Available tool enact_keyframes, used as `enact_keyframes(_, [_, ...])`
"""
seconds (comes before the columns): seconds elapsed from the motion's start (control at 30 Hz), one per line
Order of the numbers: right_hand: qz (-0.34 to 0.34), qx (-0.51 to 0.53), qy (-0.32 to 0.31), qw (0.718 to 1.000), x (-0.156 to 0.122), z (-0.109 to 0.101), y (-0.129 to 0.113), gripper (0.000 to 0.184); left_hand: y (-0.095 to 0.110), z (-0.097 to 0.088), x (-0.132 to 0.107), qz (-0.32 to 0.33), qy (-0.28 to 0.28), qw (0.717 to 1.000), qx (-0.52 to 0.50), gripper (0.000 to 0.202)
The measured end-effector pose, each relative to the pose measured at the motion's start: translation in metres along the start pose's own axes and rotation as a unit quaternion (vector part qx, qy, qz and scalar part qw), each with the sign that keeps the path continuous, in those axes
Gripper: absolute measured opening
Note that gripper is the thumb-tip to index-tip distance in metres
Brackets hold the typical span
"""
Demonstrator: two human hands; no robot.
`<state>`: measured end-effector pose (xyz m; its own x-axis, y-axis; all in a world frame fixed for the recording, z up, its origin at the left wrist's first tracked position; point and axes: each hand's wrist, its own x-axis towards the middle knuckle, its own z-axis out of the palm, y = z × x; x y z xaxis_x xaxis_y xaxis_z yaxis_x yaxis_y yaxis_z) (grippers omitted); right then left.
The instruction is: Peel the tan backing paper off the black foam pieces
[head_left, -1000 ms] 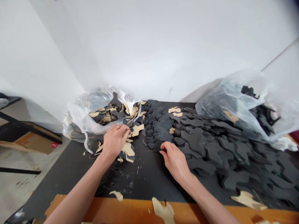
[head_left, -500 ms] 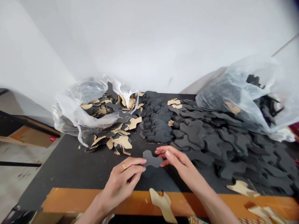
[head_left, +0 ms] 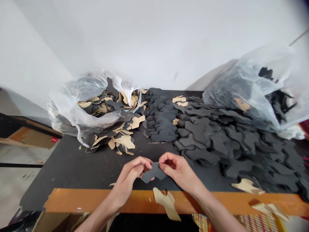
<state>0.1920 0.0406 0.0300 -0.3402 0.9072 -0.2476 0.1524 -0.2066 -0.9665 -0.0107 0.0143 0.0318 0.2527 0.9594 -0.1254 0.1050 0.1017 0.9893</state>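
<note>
Now that the right hand has closed onto the dark flat piece, both hands are on it; half a second ago its fingers were spread by the piece's end. Left hand grasps the left side; right pinches the upper-right edge, thumb against fingers. Judgement: piece is steadied for two-handed edge work; fingertip detail too small to tell. Piece is raised over the black table, near the orange strip along its front edge.

Containers: clear plastic bag on the left, mouth open, holds mixed tan and dark pieces, with more spilling out in front. Cloudy plastic bag at right has dark pieces in its opening, plus a tan bit; rest blurred by plastic. Loose between bags: overlapping dark row, then a wide dark heap beside it.
</note>
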Motion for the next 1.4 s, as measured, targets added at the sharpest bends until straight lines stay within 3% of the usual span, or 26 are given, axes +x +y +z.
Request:
enact_keyframes(0.1, [-0.004, -0.019, 0.001, 1.000, -0.004, 0.004, 0.001, 0.010, -0.006, 0.011, -0.003, -0.043, 0.022, 0.998, -0.049, 0.013])
enact_keyframes(0.2, [-0.015, -0.011, -0.002, 1.000, -0.009, 0.009, 0.002, 0.006, -0.012, 0.020, -0.004, -0.061, 0.061, 0.992, -0.093, 0.015])
enact_keyframes(0.3, [-0.019, -0.007, -0.008, 1.000, -0.013, 0.011, 0.004, 0.009, -0.010, 0.020, -0.004, -0.062, 0.067, 0.993, -0.071, 0.015])
enact_keyframes(0.5, [0.001, 0.003, -0.031, 1.000, -0.015, 0.006, 0.003, 0.013, 0.010, 0.006, -0.001, -0.128, -0.014, 0.991, 0.034, 0.018])
enact_keyframes(0.87, [-0.020, -0.071, -0.055, 0.996, -0.018, 0.003, -0.003, 0.007, 0.014, -0.001, 0.005, -0.206, -0.106, 0.973, 0.009, 0.010])
enact_keyframes(1.03, [-0.105, -0.129, -0.039, 0.985, -0.023, 0.001, -0.004, 0.013, 0.015, 0.000, 0.003, -0.174, -0.114, 0.978, -0.013, 0.009])
enact_keyframes(1.17, [-0.170, -0.162, -0.044, 0.971, -0.027, 0.000, 0.001, 0.037, 0.018, 0.004, 0.001, -0.125, -0.116, 0.985, -0.021, 0.015])
enact_keyframes(1.23, [-0.228, -0.192, -0.039, 0.954, -0.027, 0.000, 0.005, 0.041, 0.017, 0.007, 0.000, -0.120, -0.123, 0.985, -0.035, 0.017])
enact_keyframes(1.4, [-0.373, -0.256, 0.011, 0.892, -0.030, 0.004, 0.013, 0.031, 0.013, 0.015, 0.000, -0.115, -0.100, 0.988, -0.040, 0.015])
